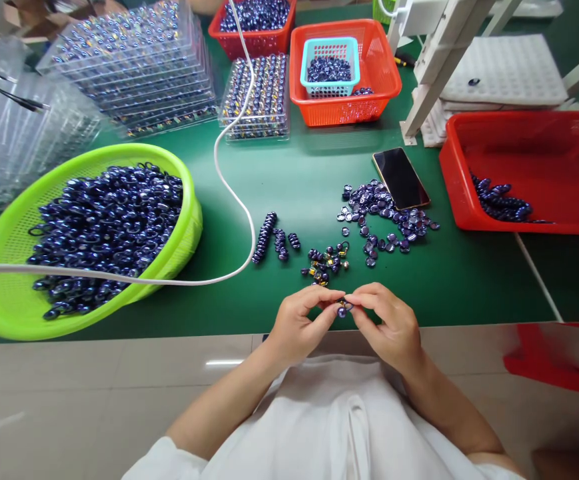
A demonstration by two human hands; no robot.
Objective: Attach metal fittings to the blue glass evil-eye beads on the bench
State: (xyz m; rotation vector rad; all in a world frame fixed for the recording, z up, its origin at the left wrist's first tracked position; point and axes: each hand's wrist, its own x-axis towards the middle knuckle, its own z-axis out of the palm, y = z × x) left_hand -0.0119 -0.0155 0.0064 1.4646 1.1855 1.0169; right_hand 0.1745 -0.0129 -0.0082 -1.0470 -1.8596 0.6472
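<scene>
My left hand (302, 320) and my right hand (386, 320) meet at the near edge of the green table (309, 187), fingertips pinched together on a small dark blue glossy piece (342, 309). Just beyond the fingers lies a small cluster of blue pieces with gold bits (325, 261). A loose scatter of flat blue pieces (384, 217) spreads further back on the right. Short stacked rows of blue pieces (272, 239) lie to the left of the cluster.
A lime-green basket (4, 300) heaped with blue pieces sits at left, a white cable (234, 193) crossing it. A black phone (400, 178) lies beside the scatter. Red bins (534, 133), an orange basket (384, 73) holding a teal one, and clear filled trays (139, 60) stand behind.
</scene>
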